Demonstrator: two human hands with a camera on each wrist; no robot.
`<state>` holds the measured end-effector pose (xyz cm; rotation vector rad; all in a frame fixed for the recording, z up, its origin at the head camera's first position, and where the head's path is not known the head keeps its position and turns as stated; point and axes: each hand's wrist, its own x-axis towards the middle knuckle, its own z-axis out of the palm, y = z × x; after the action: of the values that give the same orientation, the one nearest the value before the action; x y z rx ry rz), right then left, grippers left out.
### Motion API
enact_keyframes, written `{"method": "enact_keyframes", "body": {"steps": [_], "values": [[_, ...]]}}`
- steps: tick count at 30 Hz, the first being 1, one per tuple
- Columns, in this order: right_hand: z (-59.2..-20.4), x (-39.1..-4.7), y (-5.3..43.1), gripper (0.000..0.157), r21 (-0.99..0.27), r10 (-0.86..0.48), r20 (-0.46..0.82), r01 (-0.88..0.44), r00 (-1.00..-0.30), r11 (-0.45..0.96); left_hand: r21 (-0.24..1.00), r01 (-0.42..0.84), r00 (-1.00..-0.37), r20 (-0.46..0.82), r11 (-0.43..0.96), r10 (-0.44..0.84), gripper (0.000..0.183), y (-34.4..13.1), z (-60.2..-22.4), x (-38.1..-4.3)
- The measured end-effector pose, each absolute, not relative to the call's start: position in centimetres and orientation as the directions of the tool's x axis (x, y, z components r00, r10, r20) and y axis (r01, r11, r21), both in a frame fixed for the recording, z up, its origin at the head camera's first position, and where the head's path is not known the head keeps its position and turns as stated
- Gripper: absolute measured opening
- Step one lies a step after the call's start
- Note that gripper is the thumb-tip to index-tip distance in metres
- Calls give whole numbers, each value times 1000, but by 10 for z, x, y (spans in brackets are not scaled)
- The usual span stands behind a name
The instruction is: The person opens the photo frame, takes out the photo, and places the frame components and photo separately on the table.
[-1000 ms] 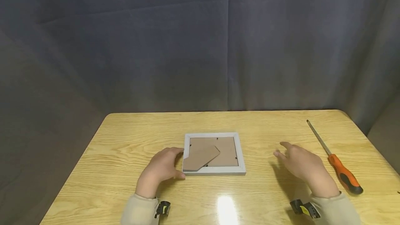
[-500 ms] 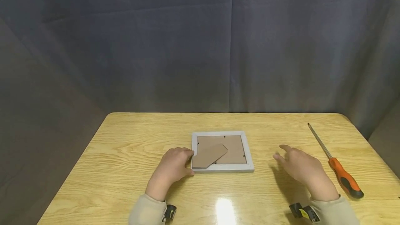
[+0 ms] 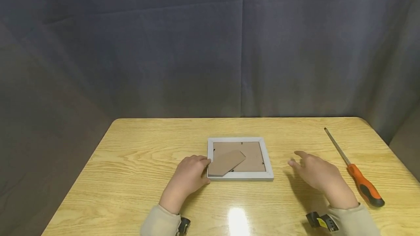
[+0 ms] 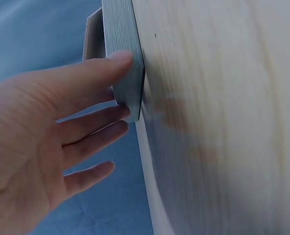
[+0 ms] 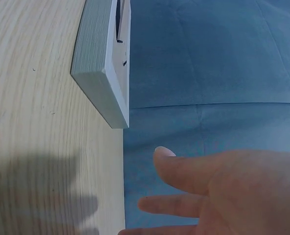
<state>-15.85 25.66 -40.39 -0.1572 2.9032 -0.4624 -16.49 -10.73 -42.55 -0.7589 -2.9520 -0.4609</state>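
A picture frame point(image 3: 267, 163) with a pale border lies face down, its brown backing board and angled easel leg point(image 3: 226, 163) facing up. At its left end is my left hand point(image 3: 187, 176). In the left wrist view, the left thumb lies against the near side of the frame point(image 4: 122, 29) by the corner, and the other fingers extend fairly straight at the left end. My right hand point(image 3: 316, 172) hovers over the table to the right, fingers relaxed and holding nothing. Apart from it in the right wrist view is the frame's right corner point(image 5: 98, 73).
An orange and black screwdriver point(image 3: 361, 183) lies at the right, beyond my right hand, its shaft pointing to the back. The light wood table point(image 3: 141, 137) ends at a dark curtain point(image 3: 183, 54). Small dark tabs point(image 3: 242, 143) edge the backing board.
My left hand and the picture frame have slid to the right along the table. The right hand stays nearly where it was, so the gap between it and the frame is smaller.
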Motion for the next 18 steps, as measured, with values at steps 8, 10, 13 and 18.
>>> {"method": "enact_keyframes", "body": {"steps": [8, 10, 13, 18], "values": [[-400, -159, 257, 72, -324, -130, -189, -63, -973, 944, 267, 482, -876, 131, 835, 464, 56, -102, -426, -163], [-400, -159, 256, 71, -322, -128, -191, -61, -973, 945, 274, 475, -880, 123, 836, 460, 55, -102, -426, -163], [-400, -158, 257, 71, -321, -127, -190, -60, -974, 945, 288, 465, -885, 111, 837, 453, 54, -101, -426, -163], [-400, -158, 259, 72, -326, -126, -181, -62, -975, 943, 328, 441, -895, 97, 835, 435, 54, -101, -426, -164]]}}
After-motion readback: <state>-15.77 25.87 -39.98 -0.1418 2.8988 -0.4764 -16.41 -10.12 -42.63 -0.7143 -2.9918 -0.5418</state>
